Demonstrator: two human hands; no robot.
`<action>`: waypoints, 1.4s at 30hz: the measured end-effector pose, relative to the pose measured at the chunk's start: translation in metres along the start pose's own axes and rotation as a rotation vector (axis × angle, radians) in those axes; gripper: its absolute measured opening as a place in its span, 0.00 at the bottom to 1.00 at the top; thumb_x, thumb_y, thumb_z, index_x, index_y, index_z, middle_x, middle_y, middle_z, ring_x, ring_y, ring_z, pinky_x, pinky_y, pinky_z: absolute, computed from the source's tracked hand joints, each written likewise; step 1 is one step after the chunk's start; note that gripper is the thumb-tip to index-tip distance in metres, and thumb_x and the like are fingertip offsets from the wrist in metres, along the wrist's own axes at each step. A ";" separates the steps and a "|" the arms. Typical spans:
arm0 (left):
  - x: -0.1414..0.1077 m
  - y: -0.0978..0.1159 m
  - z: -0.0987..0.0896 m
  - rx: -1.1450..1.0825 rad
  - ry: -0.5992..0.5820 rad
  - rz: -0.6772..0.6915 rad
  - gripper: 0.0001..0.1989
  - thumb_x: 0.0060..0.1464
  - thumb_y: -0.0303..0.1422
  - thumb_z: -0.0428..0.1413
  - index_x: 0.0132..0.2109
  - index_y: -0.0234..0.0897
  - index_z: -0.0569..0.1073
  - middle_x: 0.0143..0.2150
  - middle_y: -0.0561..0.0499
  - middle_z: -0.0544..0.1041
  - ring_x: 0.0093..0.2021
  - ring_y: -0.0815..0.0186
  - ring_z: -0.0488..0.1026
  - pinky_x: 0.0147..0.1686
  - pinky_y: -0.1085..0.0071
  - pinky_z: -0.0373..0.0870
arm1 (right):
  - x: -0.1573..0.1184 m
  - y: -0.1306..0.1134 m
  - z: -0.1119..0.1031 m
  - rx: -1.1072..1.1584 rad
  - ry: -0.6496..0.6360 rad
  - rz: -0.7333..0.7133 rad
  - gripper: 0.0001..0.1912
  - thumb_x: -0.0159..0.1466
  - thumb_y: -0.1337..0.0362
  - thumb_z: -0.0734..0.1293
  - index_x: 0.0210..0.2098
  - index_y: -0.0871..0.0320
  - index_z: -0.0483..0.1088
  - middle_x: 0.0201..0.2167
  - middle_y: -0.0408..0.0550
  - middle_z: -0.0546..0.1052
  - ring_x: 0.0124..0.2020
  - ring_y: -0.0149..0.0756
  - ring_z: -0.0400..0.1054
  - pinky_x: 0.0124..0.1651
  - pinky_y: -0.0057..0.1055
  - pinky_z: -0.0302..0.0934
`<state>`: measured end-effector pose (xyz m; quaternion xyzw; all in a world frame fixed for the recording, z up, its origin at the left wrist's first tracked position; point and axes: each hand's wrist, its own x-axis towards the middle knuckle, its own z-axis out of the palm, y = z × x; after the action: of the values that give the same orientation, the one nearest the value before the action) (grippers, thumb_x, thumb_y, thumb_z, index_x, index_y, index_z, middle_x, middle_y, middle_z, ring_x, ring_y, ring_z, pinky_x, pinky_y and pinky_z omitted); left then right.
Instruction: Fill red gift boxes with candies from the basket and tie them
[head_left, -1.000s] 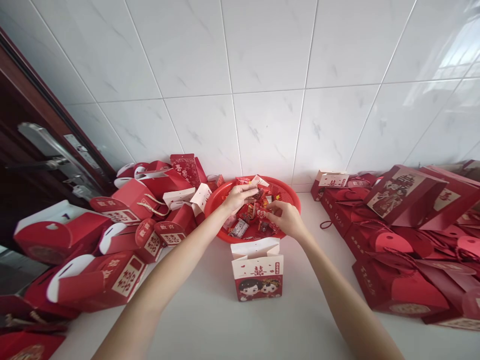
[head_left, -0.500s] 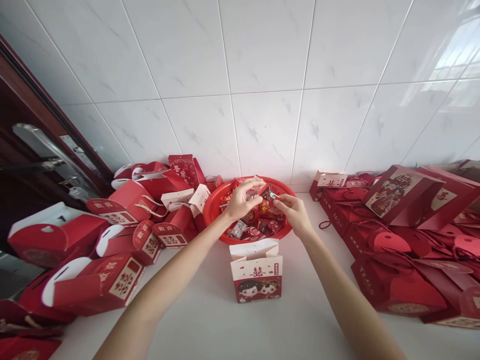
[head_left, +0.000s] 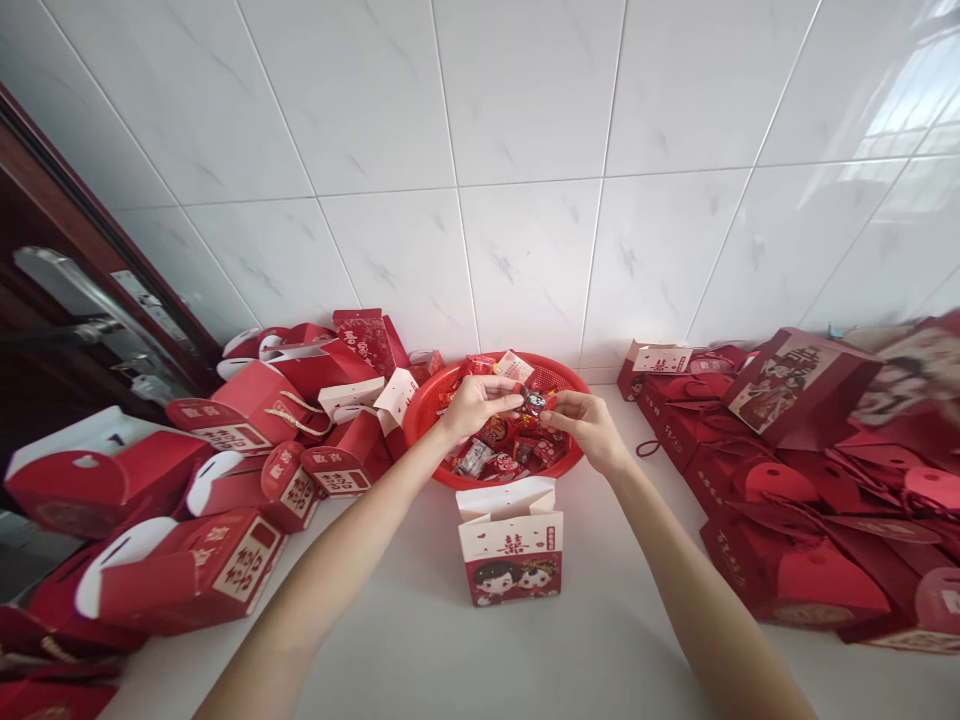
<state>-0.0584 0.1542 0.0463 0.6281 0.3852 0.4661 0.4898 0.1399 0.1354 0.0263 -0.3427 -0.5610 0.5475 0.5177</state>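
Above a red plastic basket (head_left: 420, 455), my left hand (head_left: 480, 407) and my right hand (head_left: 590, 428) face each other with fingertips pinched. Between them is one small wrapped candy (head_left: 535, 402), dark with pale print and reddish ends; each hand grips one side of it. Beneath lie several wrapped candies (head_left: 501, 466) in red, silver and dark wrappers, partly covered by my hands. Just in front of the basket stands an upright paper gift box (head_left: 514, 560), red and cream with two cartoon faces, its top flaps open. Its inside is hidden from this angle.
Several red gift boxes (head_left: 187, 565) with open tops crowd the left of the white table (head_left: 420, 640). Closed red boxes (head_left: 795, 575) are packed on the right, with a blurred bag or box (head_left: 919, 385) behind. A tiled wall (head_left: 525, 270) rises behind; a door handle (head_left: 82, 290) is at left.
My left hand has lowered slightly, and the candy now shows between both hands' fingertips. At the far right, a red box or bag has shifted and is smeared by motion.
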 end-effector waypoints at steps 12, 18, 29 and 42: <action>0.000 -0.002 0.014 0.107 0.009 0.087 0.22 0.44 0.40 0.70 0.45 0.35 0.77 0.45 0.47 0.81 0.45 0.60 0.78 0.50 0.61 0.74 | 0.003 0.006 0.007 0.177 0.155 -0.024 0.19 0.49 0.51 0.79 0.33 0.56 0.78 0.34 0.46 0.81 0.35 0.37 0.74 0.44 0.35 0.69; 0.006 -0.009 0.002 0.307 -0.240 -0.006 0.18 0.56 0.35 0.62 0.53 0.37 0.75 0.42 0.46 0.83 0.43 0.59 0.80 0.44 0.65 0.75 | 0.011 0.016 -0.001 0.274 0.259 -0.037 0.15 0.51 0.52 0.76 0.31 0.53 0.72 0.35 0.47 0.80 0.41 0.43 0.76 0.46 0.39 0.71; 0.026 -0.035 0.031 0.946 -0.576 -0.040 0.10 0.35 0.26 0.66 0.27 0.41 0.75 0.28 0.51 0.77 0.34 0.56 0.76 0.34 0.68 0.65 | 0.010 0.010 0.002 0.441 0.322 -0.036 0.12 0.51 0.57 0.77 0.31 0.53 0.74 0.34 0.45 0.79 0.37 0.38 0.75 0.42 0.35 0.73; 0.036 -0.031 0.010 0.745 -0.470 -0.129 0.07 0.50 0.34 0.59 0.26 0.39 0.72 0.25 0.53 0.74 0.30 0.61 0.73 0.34 0.68 0.66 | 0.014 0.014 -0.001 0.486 0.339 -0.045 0.12 0.49 0.57 0.77 0.27 0.55 0.74 0.31 0.46 0.77 0.35 0.37 0.73 0.39 0.34 0.72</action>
<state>-0.0399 0.1924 0.0224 0.8253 0.4435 0.1087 0.3323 0.1348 0.1513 0.0157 -0.2830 -0.3264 0.5891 0.6829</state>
